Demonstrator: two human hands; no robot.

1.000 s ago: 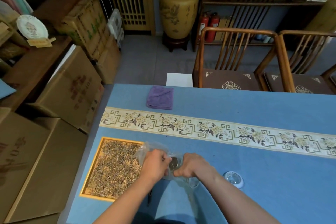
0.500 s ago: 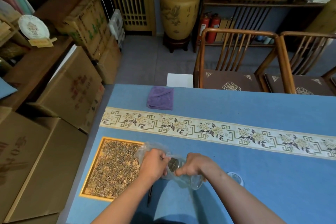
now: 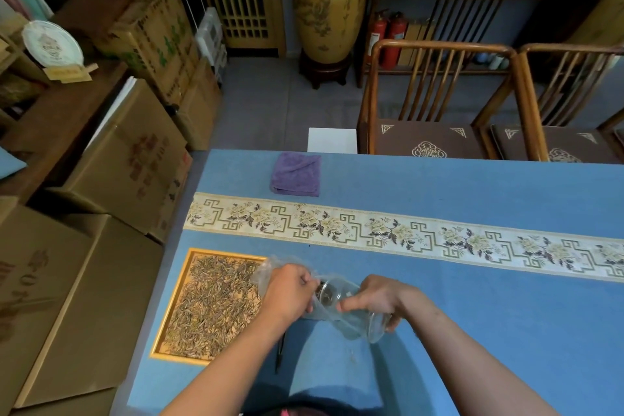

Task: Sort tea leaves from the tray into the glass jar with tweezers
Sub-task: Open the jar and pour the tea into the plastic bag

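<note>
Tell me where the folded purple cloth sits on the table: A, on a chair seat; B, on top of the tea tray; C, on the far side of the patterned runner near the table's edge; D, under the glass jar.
C: the purple cloth lies on the blue table beyond the patterned runner, well apart from the tea tray.

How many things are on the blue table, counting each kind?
Tray of tea leaves: 1
Glass jar: 1
Clear plastic bag: 1
Tweezers: 1
Purple cloth: 1
Total: 5
</note>
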